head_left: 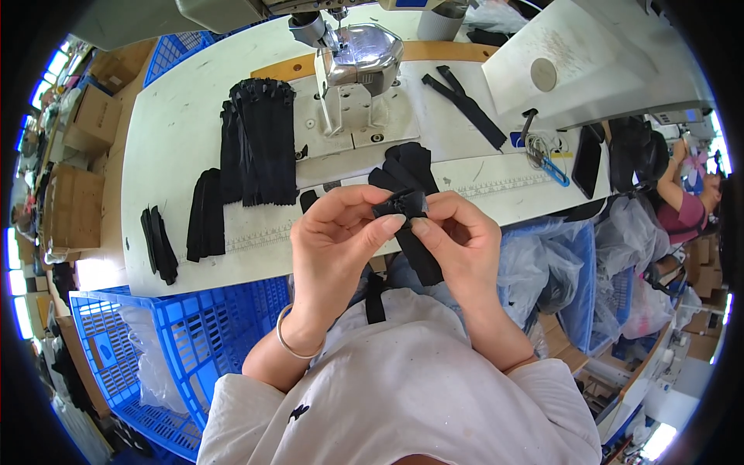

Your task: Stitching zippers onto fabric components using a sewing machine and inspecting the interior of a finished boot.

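Both my hands come together over the table's near edge, pinching the end of a black zipper (pixel 418 256) between thumbs and fingertips. My left hand (pixel 345 225) grips one side of the folded end, and my right hand (pixel 465 236) grips the other. The rest of the strip hangs down toward my lap. Just behind my fingers lies a folded black zipper bundle (pixel 407 164). Farther left is a thick stack of black zippers (pixel 260 143), with a smaller stack (pixel 205 213) and a few loose strips (pixel 159 244) beside it.
A sewing machine head (pixel 360 58) stands at the back middle. One split black zipper (pixel 469 107) lies right of it. Blue thread snips (pixel 554 170) and a phone (pixel 589 163) are at the right. A blue crate (pixel 194 341) stands below left; bagged goods (pixel 542 260) sit lower right.
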